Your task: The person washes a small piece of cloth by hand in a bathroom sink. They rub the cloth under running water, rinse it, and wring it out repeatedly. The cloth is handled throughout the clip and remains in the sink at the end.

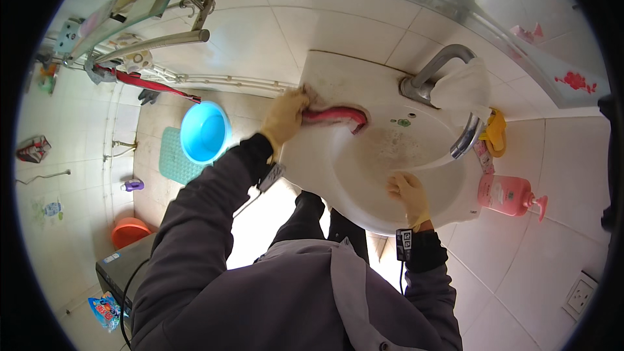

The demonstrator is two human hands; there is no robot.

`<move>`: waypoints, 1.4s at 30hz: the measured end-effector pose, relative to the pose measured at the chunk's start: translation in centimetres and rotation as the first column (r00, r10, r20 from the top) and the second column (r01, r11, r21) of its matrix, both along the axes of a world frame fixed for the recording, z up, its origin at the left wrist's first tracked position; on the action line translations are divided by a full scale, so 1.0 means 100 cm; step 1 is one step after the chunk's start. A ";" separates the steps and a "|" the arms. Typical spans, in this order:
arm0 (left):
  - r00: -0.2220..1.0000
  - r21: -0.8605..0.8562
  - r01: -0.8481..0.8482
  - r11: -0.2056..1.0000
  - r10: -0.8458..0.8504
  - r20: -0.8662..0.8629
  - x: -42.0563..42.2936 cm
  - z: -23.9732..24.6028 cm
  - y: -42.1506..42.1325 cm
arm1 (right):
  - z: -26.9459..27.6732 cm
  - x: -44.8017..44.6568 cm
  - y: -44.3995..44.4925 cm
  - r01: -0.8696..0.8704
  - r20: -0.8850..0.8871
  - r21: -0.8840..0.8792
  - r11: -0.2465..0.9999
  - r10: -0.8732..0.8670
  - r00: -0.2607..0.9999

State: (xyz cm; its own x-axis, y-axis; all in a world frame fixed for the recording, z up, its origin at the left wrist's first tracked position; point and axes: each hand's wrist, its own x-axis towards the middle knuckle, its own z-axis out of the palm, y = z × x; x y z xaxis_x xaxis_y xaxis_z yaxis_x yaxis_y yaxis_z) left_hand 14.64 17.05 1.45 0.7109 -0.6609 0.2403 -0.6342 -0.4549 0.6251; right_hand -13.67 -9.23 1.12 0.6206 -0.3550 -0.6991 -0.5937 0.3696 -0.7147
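My left hand [285, 117], in a pale yellow glove, is at the left side of a white ceramic washbasin [312, 161]. Its fingers are by the end of a red object [336, 116], perhaps a brush, that lies along the basin's rim; whether they grip it cannot be told. My right hand [408, 196], gloved alike, is over the near right part of the bowl with its fingers curled. No object shows clearly in it. Water runs from the curved metal faucet [463, 144] into the bowl, where some foam or bubbles lie.
A pink pump bottle [507, 195] is at the basin's right edge, near a yellow item [496, 134]. White cloth or plastic [463, 85] hangs around the faucet. On the floor at left are a blue basin [204, 131] and a green mat [171, 158]; a glass shelf [146, 19] juts out above.
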 end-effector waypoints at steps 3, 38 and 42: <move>0.995 -0.030 -0.014 0.999 0.011 -0.095 -0.064 0.005 0.020 | -0.003 0.006 0.004 -0.059 0.034 0.046 0.997 0.057 0.998; 0.572 -0.131 -0.499 0.857 0.213 -0.792 -0.107 0.003 -0.135 | 0.024 -0.004 -0.097 -0.261 0.076 -0.531 0.806 0.352 0.933; 0.593 -0.216 -0.462 0.860 0.118 -0.797 -0.123 -0.022 -0.123 | -0.027 0.015 -0.098 -0.515 -0.271 -0.671 0.533 0.470 0.840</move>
State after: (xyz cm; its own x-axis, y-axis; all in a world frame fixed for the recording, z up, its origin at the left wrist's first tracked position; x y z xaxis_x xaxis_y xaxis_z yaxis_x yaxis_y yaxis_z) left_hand 2.36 4.75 -0.79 0.8851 -0.3656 -0.2879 0.2468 -0.1558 0.9565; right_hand -12.19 -19.05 -1.55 0.8235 -0.3893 -0.4126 -0.5671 -0.5848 -0.5800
